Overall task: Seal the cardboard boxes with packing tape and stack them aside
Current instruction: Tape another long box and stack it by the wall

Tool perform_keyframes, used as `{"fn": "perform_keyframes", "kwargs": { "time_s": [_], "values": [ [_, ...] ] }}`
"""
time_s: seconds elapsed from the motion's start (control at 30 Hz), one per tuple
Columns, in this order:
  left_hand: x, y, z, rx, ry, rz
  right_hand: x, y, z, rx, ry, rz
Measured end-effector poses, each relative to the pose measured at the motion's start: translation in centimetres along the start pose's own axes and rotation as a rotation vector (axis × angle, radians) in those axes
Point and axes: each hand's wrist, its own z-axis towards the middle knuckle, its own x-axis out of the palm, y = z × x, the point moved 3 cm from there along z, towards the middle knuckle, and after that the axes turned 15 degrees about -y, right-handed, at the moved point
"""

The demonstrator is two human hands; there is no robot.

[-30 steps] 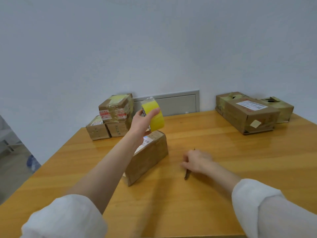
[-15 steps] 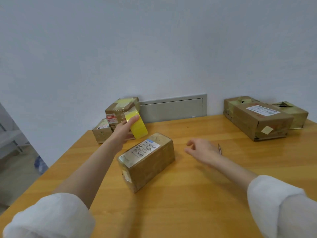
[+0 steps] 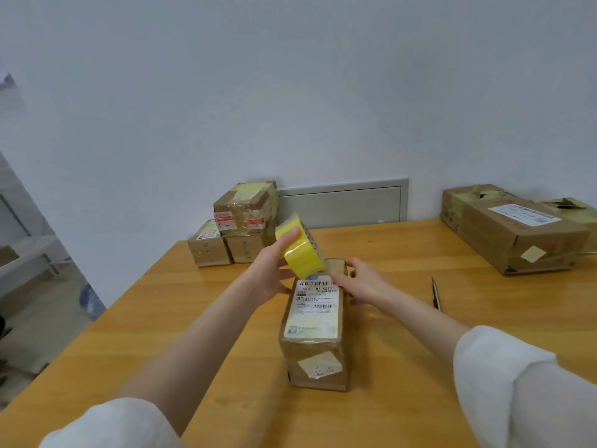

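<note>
The left hand (image 3: 269, 274), gripping the yellow tape roll (image 3: 300, 253) between thumb and fingers, is bringing it in over the far end of the box (image 3: 315, 331), while the right hand (image 3: 365, 282), having left the tabletop (image 3: 193, 318), is resting flat-fingered on that end just beside the roll, indicating that taping is about to begin.

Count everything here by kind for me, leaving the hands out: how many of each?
Cardboard boxes: 7 (1 in the middle, 3 at the left, 3 at the right)
Yellow tape roll: 1
Slim dark tool: 1
Total: 9
</note>
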Motion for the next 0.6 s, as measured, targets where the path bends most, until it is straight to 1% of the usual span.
{"fn": "perform_keyframes", "kwargs": {
  "time_s": [0.03, 0.07, 0.1, 0.13, 0.17, 0.23, 0.27, 0.3, 0.4, 0.47, 0.5, 0.53, 0.6],
  "values": [
    [-0.1, -0.5, 0.0, 0.087, -0.045, 0.068, -0.5, 0.3, 0.2, -0.034, -0.06, -0.01],
    [-0.1, -1.0, -0.2, 0.206, -0.098, 0.133, -1.2, 0.8, 0.4, -0.079, -0.142, 0.032],
    [-0.1, -1.6, -0.3, 0.344, -0.15, 0.196, -2.0, 1.7, 0.3, -0.125, -0.213, 0.137],
    [0.1, -2.1, -0.5, 0.476, -0.196, 0.265, -2.9, 2.8, 0.1, -0.17, -0.244, 0.266],
    [0.4, -2.5, -0.6, 0.582, -0.235, 0.339, -3.5, 4.0, -0.3, -0.224, -0.233, 0.363],
    [1.6, -2.6, -1.1, 0.707, -0.299, 0.445, -4.1, 6.2, -1.3, -0.322, -0.153, 0.407],
    [2.4, -2.5, -1.4, 0.732, -0.308, 0.461, -4.1, 6.8, -1.7, -0.342, -0.115, 0.41],
    [3.0, -2.4, -1.5, 0.73, -0.281, 0.454, -4.2, 7.2, -2.0, -0.342, -0.092, 0.427],
    [4.4, -1.8, -1.5, 0.622, -0.047, 0.427, -5.4, 6.8, -2.5, -0.301, -0.09, 0.476],
    [4.3, -1.9, -2.1, 0.559, 0.049, 0.433, -6.7, 6.1, -2.6, -0.332, -0.094, 0.39],
    [4.2, -2.3, -2.3, 0.543, 0.055, 0.398, -7.2, 5.7, -2.6, -0.348, -0.087, 0.349],
    [4.1, -2.8, -2.5, 0.545, 0.026, 0.355, -7.6, 5.5, -2.6, -0.367, -0.068, 0.309],
    [4.2, -3.9, -2.6, 0.605, -0.08, 0.306, -8.0, 5.5, -2.7, -0.43, -0.038, 0.207]
  ]
}}
